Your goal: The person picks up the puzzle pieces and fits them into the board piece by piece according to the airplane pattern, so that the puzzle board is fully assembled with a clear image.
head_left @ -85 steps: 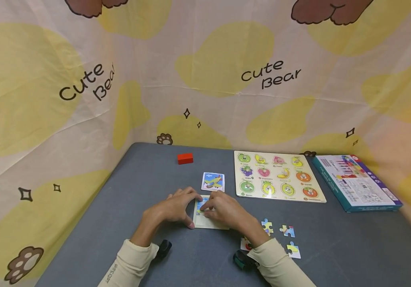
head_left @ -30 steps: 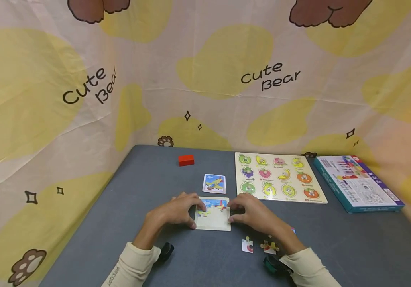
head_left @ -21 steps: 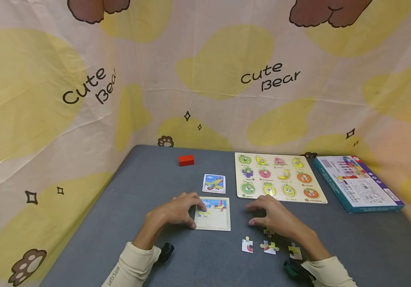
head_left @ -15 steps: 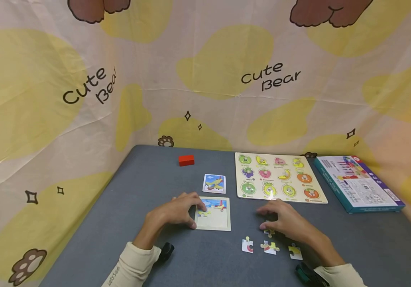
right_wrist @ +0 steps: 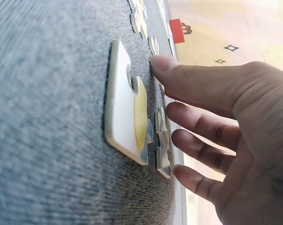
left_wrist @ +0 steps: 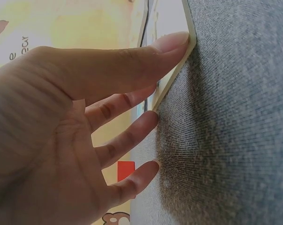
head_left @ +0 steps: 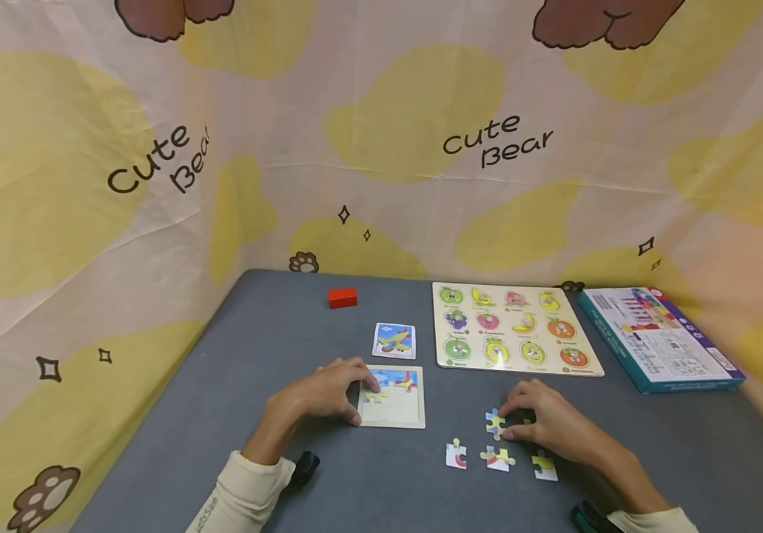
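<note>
My left hand (head_left: 321, 392) rests at the left edge of a small puzzle board (head_left: 404, 416), thumb on its near-left corner and fingers at its upper left. Blue and yellow puzzle pieces fill the board's top and part of its left side; the hand hides some. My right hand (head_left: 548, 420) has thumb and index finger apart at the right edge of a loose puzzle piece (head_left: 494, 423) on the table; I cannot tell whether they touch it. Nearer lie a puzzle piece with a red curve (head_left: 456, 456), another piece (head_left: 498, 459), and a yellow-and-white one (right_wrist: 127, 108). One more (right_wrist: 162, 140) lies beneath my right fingers.
A picture card of a yellow plane (head_left: 394, 341) lies beyond the board, with a red block (head_left: 343, 298) farther back. A fruit board (head_left: 517, 329) and a teal-edged box (head_left: 661, 340) stand at the back right. Printed cloth (head_left: 381, 148) hangs behind the table.
My right hand has left the puzzle board and moved right and nearer, to the loose pieces. The board shows additional blue and red pieces along its top. My left hand has stayed at the board.
</note>
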Demonstrator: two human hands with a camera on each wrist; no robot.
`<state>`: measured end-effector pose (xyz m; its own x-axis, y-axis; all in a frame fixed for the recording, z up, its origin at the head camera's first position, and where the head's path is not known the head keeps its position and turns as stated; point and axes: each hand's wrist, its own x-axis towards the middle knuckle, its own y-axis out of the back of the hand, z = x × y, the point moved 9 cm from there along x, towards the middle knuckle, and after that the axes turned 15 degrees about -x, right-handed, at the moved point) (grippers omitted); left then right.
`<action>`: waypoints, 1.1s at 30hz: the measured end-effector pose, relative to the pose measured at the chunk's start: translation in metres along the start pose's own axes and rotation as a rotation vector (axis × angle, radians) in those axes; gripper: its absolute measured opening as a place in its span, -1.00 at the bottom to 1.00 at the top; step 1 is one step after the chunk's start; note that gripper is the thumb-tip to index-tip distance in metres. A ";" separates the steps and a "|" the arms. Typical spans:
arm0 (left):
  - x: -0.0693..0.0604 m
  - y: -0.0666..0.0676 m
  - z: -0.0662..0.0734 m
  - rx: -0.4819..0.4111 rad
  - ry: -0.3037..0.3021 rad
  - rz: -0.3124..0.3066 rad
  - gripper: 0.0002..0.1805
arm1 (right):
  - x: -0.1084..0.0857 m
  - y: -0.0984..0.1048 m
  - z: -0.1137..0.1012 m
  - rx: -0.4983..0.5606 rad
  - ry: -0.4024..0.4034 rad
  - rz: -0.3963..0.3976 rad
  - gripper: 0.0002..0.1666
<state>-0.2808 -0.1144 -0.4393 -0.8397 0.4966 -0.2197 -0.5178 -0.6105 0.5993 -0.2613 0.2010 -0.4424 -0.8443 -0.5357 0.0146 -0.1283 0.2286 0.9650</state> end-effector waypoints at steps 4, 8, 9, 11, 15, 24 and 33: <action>0.000 0.000 0.000 -0.008 -0.002 -0.002 -0.49 | -0.002 0.000 0.000 -0.011 -0.011 0.012 -0.77; 0.000 0.000 0.000 -0.009 -0.003 0.000 -0.48 | -0.002 0.001 -0.001 -0.021 -0.005 0.031 -0.78; 0.000 0.000 0.000 -0.009 -0.003 0.000 -0.48 | -0.002 0.001 -0.001 -0.023 -0.001 0.036 -0.79; -0.001 0.000 0.000 -0.008 -0.003 0.000 -0.48 | -0.001 0.002 -0.001 -0.028 0.007 0.049 -0.80; -0.001 0.000 0.000 -0.006 -0.003 0.001 -0.47 | -0.001 0.002 -0.001 -0.039 0.017 0.069 -0.81; 0.002 -0.001 -0.001 -0.003 0.006 -0.002 -0.47 | -0.002 0.003 -0.001 -0.051 0.014 0.083 -0.81; 0.001 -0.001 0.000 0.006 -0.005 -0.004 -0.47 | 0.000 0.006 -0.004 -0.064 0.012 0.120 -0.81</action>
<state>-0.2815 -0.1135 -0.4401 -0.8371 0.5017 -0.2182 -0.5198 -0.6049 0.6032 -0.2597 0.1996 -0.4352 -0.8450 -0.5177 0.1339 0.0071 0.2395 0.9709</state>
